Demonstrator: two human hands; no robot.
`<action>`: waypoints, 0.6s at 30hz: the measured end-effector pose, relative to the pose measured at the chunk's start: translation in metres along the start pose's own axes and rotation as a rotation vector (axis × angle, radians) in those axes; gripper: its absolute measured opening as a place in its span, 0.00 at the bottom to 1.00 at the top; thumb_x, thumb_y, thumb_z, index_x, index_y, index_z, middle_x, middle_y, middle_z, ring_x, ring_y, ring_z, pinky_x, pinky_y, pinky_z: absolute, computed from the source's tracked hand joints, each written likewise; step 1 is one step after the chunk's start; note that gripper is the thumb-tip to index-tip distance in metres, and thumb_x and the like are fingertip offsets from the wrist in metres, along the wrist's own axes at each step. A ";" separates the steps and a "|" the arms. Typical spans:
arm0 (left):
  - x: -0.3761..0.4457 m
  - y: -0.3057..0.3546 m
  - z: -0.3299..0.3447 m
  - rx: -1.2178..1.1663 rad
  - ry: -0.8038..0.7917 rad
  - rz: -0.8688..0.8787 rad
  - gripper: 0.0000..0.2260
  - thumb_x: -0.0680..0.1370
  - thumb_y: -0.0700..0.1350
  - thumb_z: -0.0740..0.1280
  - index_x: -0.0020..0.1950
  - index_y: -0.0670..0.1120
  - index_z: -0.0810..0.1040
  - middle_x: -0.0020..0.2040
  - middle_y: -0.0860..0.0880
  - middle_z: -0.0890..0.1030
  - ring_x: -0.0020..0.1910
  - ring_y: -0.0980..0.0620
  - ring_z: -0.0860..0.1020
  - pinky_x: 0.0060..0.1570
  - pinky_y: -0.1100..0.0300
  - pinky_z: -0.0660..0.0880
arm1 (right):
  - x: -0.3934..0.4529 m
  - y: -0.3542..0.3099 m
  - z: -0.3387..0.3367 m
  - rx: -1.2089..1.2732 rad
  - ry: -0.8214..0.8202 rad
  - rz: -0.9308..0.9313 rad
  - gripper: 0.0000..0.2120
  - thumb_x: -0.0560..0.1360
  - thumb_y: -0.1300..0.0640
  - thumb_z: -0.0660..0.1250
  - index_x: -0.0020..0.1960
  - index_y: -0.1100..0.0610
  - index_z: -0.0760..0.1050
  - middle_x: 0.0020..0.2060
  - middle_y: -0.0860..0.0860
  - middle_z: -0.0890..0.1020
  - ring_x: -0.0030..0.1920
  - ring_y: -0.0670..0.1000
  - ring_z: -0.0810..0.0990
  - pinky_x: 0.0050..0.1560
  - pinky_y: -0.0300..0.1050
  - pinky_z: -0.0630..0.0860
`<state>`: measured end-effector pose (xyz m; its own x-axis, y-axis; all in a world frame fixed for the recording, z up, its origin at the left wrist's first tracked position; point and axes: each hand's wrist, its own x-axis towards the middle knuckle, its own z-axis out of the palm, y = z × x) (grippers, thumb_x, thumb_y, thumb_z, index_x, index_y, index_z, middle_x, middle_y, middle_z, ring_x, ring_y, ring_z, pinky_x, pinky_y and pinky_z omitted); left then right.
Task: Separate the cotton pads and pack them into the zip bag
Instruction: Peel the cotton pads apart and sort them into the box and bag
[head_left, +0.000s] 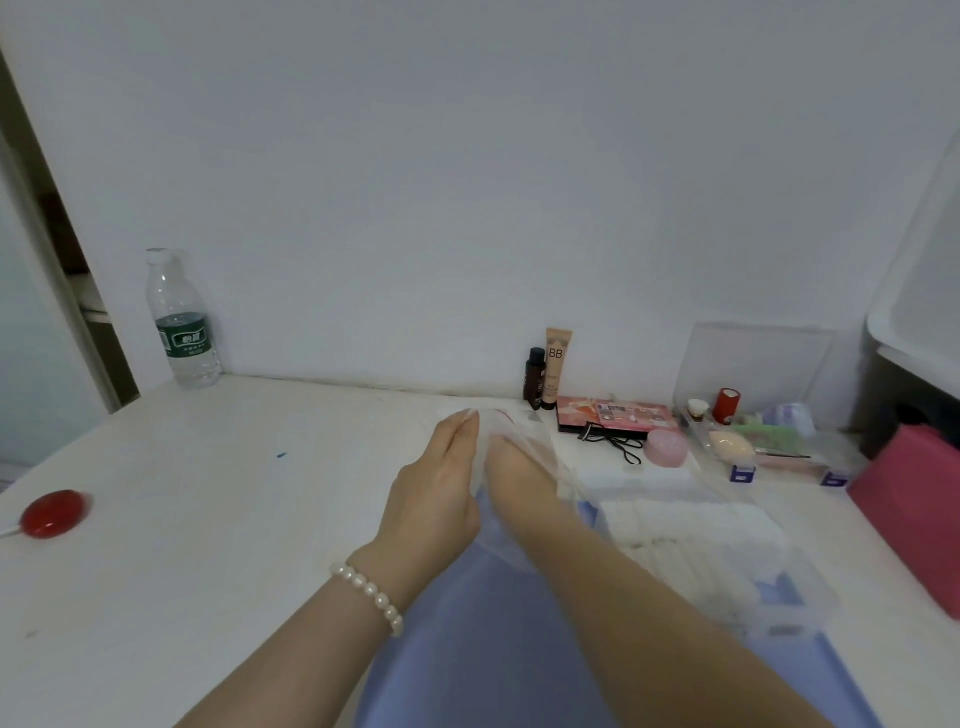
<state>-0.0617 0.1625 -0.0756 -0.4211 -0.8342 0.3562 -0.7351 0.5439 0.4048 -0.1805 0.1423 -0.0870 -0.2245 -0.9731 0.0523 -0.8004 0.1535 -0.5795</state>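
fingers (464, 432) of the left hand (436, 483) press flat on the zip bag (521, 429), likely steadying it. whether the right hand (519, 474) inside pinches anything, i cannot tell; cotton pads (691, 525) wait just right of that grip.

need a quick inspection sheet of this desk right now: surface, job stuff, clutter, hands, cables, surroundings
surface: white table, small blue mark on it; blue sheet under the forearms
job's things: clear zip bag at centre; cotton pads stacked in clear wrap to its right
clutter: water bottle, red round object, BB tube, palette, pink round case, clear organiser, pink box
hands: left hand straight-fingered against the bag; right hand inside it, grip unclear
cables: nothing seen
surroundings: white wall, doorway at left
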 end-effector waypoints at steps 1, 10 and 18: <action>0.000 0.000 0.000 -0.001 0.000 -0.007 0.32 0.75 0.36 0.59 0.77 0.47 0.50 0.77 0.55 0.51 0.64 0.46 0.71 0.56 0.55 0.71 | -0.002 0.003 0.000 -0.074 0.018 0.018 0.09 0.80 0.59 0.54 0.59 0.55 0.69 0.59 0.59 0.76 0.53 0.49 0.77 0.29 0.26 0.64; -0.016 0.003 0.007 0.038 -0.016 0.006 0.32 0.75 0.39 0.61 0.77 0.46 0.52 0.77 0.53 0.51 0.49 0.42 0.78 0.40 0.57 0.68 | -0.069 0.021 -0.012 -0.495 0.313 -0.179 0.16 0.54 0.63 0.76 0.34 0.55 0.70 0.24 0.47 0.63 0.21 0.47 0.55 0.21 0.36 0.50; -0.048 -0.002 0.007 0.004 -0.090 -0.014 0.28 0.76 0.48 0.62 0.75 0.56 0.58 0.76 0.57 0.53 0.50 0.50 0.78 0.46 0.59 0.71 | -0.100 0.050 -0.009 0.164 0.175 -0.002 0.04 0.68 0.63 0.64 0.36 0.58 0.71 0.32 0.50 0.73 0.37 0.53 0.72 0.34 0.43 0.66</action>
<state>-0.0432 0.2008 -0.0992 -0.4568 -0.8466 0.2730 -0.7432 0.5319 0.4060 -0.2033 0.2491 -0.1143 -0.3273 -0.9265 0.1858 -0.7031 0.1074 -0.7030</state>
